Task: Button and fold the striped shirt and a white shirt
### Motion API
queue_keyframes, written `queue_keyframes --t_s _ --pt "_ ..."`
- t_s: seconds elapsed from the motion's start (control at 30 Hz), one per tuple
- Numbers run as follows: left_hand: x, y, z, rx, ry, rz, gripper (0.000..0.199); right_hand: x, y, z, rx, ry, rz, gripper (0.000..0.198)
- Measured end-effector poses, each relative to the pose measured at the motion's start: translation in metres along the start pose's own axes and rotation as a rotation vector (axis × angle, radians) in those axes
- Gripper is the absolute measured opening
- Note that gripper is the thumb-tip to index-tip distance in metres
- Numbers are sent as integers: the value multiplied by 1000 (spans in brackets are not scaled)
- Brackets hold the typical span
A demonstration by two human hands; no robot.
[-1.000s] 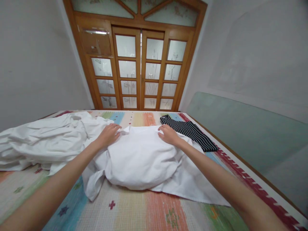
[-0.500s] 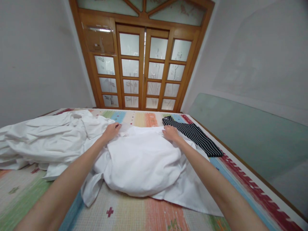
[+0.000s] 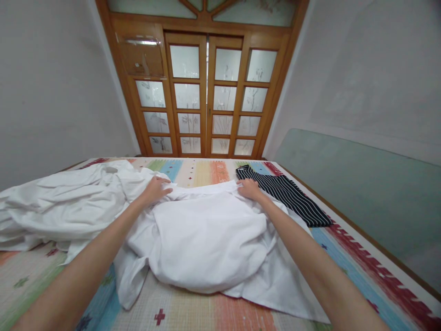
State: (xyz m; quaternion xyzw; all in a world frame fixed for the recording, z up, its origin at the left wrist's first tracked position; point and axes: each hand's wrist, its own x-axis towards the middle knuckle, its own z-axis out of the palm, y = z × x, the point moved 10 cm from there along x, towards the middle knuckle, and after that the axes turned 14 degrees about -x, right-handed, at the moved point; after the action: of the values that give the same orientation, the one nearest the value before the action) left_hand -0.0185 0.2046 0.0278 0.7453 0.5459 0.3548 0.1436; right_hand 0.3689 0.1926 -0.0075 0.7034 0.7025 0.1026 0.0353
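Note:
A white shirt (image 3: 210,239) is spread in front of me, its far edge straight and its near part bunched and rounded. At the far left corner, my left hand (image 3: 156,189) rests on the cloth with thumb and fingers apart. My right hand (image 3: 248,188) has its fingers closed on the far right corner of the shirt. What looks like a sleeve lies crumpled toward me on the left, and a flat panel of the cloth reaches out under my right forearm.
Another heap of white cloth (image 3: 69,197) lies on the left, touching the shirt. A folded black garment with white stripes (image 3: 285,193) lies at the right. Everything rests on a colourful patterned bed cover (image 3: 193,312). Walls flank both sides; wooden glazed doors (image 3: 206,101) stand beyond.
My left hand has loosened, its thumb and fingers spreading from a pinch, and shifted slightly left. The shirt's far edge looks straighter. My right hand stays at its corner.

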Motion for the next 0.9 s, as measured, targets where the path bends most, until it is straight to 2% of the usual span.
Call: queue_keyframes --t_s 0.1,0.23,0.3,0.4,0.5,0.77,0.9 --pt "2 2 6 61 -74 18 19 2 -5 -1 14 -48 -60 38" --pt "-3 4 14 120 -190 -28 15 -2 -12 -3 -31 -80 -81 27" --pt "-7 5 16 129 -217 -52 13 -4 -18 -5 -49 -60 -89 27" --pt "-12 8 17 146 -220 -65 17 -5 -36 -10 -24 -3 -191 29" --pt "-15 12 16 161 -223 -22 19 -5 -50 -4 53 -25 -286 27" --pt "-23 21 -2 109 -132 42 28 -8 -42 10 98 -99 -235 28" --pt "-28 33 -13 81 -59 98 31 -14 -35 9 101 -138 -241 37"
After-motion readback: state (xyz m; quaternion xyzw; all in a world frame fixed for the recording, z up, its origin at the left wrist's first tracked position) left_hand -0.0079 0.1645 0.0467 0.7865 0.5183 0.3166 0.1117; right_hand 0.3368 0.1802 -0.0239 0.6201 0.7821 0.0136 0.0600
